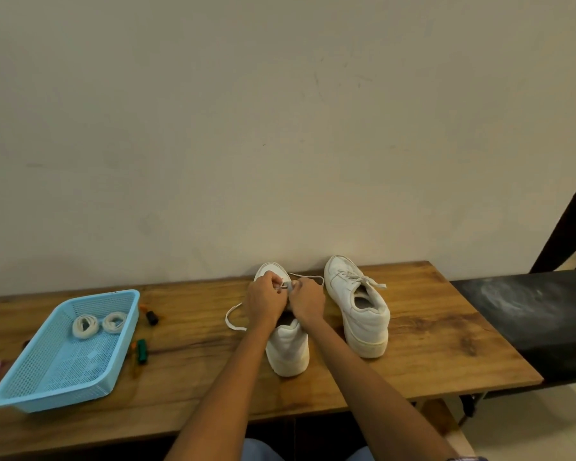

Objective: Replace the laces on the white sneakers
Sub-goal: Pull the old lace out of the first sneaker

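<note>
Both pinching a white lace (285,285) over the near sneaker (288,347): left hand (263,299) and right hand (306,301), fingers curled, touching. Loose lace looping left on the wooden table (429,327). Second sneaker (359,304) just right, still laced. Two coiled laces (85,325) in the blue basket (30,394), far left.

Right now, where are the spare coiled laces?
In the head view, the two coiled laces lie side by side in the blue basket at the table's left, far from both sneakers.
</note>
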Tool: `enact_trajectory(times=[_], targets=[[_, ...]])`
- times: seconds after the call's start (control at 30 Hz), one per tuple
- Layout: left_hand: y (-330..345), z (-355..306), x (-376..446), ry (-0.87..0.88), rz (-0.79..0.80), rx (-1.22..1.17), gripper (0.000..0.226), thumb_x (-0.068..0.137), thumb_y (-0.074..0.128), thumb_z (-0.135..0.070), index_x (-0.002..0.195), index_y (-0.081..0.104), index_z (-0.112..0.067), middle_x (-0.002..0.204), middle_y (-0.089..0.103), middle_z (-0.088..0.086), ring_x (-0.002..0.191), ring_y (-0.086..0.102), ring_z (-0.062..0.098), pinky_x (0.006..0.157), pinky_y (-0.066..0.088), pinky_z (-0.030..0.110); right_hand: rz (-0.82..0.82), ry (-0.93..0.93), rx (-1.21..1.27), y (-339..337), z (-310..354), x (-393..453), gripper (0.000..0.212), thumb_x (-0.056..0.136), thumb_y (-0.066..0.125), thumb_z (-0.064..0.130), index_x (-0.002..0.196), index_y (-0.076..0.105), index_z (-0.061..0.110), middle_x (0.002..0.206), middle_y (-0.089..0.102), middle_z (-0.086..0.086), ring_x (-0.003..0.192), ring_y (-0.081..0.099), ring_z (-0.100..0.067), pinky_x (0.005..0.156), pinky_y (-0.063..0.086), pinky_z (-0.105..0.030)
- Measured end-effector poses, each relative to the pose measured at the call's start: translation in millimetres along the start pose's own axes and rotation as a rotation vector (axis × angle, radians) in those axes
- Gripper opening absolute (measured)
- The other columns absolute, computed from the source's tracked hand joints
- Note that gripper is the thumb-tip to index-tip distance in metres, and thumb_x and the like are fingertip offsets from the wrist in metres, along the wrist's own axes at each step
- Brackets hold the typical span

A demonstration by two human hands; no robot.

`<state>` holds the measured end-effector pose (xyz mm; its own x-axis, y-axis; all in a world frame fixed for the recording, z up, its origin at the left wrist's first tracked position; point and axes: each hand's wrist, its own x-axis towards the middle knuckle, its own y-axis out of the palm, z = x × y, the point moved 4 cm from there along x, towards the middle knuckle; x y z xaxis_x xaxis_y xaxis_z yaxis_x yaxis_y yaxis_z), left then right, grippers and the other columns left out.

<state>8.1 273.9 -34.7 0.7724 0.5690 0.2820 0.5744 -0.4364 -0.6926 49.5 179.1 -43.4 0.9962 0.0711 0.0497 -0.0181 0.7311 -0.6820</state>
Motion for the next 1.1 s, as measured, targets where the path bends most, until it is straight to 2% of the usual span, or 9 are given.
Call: enact_trajectory(times=[0.23, 0.4, 0.47, 0.53, 0.63, 0.7, 0.8, 0.9, 1.1], targets=[[2, 0, -2, 0.043, -0.083, -0.022, 0.010, 0.090, 0.058, -0.023, 0.091, 0.061, -0.013, 0.087, 0.067, 0.004, 0.080, 0.060, 0.021, 0.059, 0.043, 0.029, -0.011, -0.023, 0.002, -2, 2, -3, 0.030, 0.098, 0.044, 0.028, 0.096, 0.064, 0.006, 0.099, 0.067, -0.009, 0.093, 0.062, -0.023, 0.070, 0.039, -0.026], [-6, 14, -4, -0.307, -0.204, -0.210, 0.018, 0.096, 0.038, -0.019, 0.108, 0.046, -0.007, 0.095, 0.065, 0.016, 0.083, 0.060, 0.035, 0.062, 0.040, 0.035, -0.020, -0.054, 0.045, -6, 3, -8, 0.029, 0.098, 0.043, 0.021, 0.094, 0.063, 0.001, 0.097, 0.066, -0.013, 0.090, 0.059, -0.025, 0.067, 0.032, -0.024], [-5, 12, -3, -0.268, -0.188, -0.192, 0.020, 0.095, 0.038, -0.017, 0.112, 0.043, -0.008, 0.096, 0.065, 0.016, 0.083, 0.060, 0.035, 0.060, 0.041, 0.035, -0.021, -0.040, 0.069, -7, 3, -8, 0.029, 0.099, 0.042, 0.020, 0.091, 0.063, 0.002, 0.096, 0.066, -0.013, 0.080, 0.054, -0.021, 0.066, 0.031, -0.024], [-6, 3, -3, -0.138, -0.154, -0.120, 0.027, 0.090, 0.046, -0.016, 0.117, 0.044, -0.012, 0.101, 0.064, 0.012, 0.088, 0.060, 0.031, 0.061, 0.041, 0.033, -0.020, -0.023, 0.082, -7, 2, -8, 0.028, 0.099, 0.042, 0.021, 0.089, 0.062, 0.004, 0.094, 0.065, -0.011, 0.076, 0.049, -0.017, 0.064, 0.031, -0.025], [-1, -2, -2, 0.009, -0.073, 0.016, 0.039, 0.082, 0.062, -0.027, 0.118, 0.048, -0.018, 0.110, 0.061, 0.004, 0.101, 0.056, 0.026, 0.074, 0.046, 0.034, -0.009, -0.022, 0.092, -7, 2, -8, 0.027, 0.099, 0.043, 0.022, 0.089, 0.061, 0.006, 0.088, 0.062, -0.006, 0.077, 0.051, -0.015, 0.066, 0.034, -0.025], [2, 0, -1, 0.038, -0.032, 0.108, 0.034, 0.083, 0.062, -0.034, 0.113, 0.053, -0.020, 0.111, 0.061, 0.001, 0.104, 0.053, 0.024, 0.083, 0.046, 0.037, -0.004, -0.031, 0.079, -6, 3, -8, 0.026, 0.099, 0.043, 0.023, 0.088, 0.061, 0.007, 0.084, 0.059, -0.004, 0.078, 0.054, -0.016, 0.066, 0.034, -0.025], [5, -1, 1, 0.102, -0.023, 0.224, 0.019, 0.088, 0.058, -0.031, 0.104, 0.062, -0.023, 0.106, 0.064, -0.001, 0.102, 0.052, 0.021, 0.083, 0.041, 0.033, 0.000, -0.035, 0.042, -6, 4, -7, 0.026, 0.099, 0.044, 0.024, 0.089, 0.062, 0.007, 0.091, 0.065, -0.008, 0.081, 0.056, -0.019, 0.066, 0.033, -0.025], [1, -4, 0, 0.114, -0.086, 0.202, 0.015, 0.089, 0.058, -0.026, 0.099, 0.069, -0.025, 0.098, 0.068, 0.000, 0.095, 0.056, 0.020, 0.079, 0.040, 0.032, -0.005, -0.043, 0.016, -7, 4, -8, 0.029, 0.099, 0.043, 0.024, 0.094, 0.063, 0.004, 0.097, 0.066, -0.010, 0.091, 0.060, -0.024, 0.067, 0.033, -0.025], [1, -2, 1, 0.096, -0.140, 0.098, 0.019, 0.091, 0.058, -0.025, 0.095, 0.071, -0.012, 0.094, 0.069, 0.006, 0.090, 0.059, 0.023, 0.077, 0.047, 0.035, 0.000, -0.046, 0.021, -8, 5, -9, 0.026, 0.098, 0.043, 0.019, 0.093, 0.064, 0.004, 0.096, 0.067, -0.011, 0.079, 0.054, -0.018, 0.065, 0.034, -0.025]])
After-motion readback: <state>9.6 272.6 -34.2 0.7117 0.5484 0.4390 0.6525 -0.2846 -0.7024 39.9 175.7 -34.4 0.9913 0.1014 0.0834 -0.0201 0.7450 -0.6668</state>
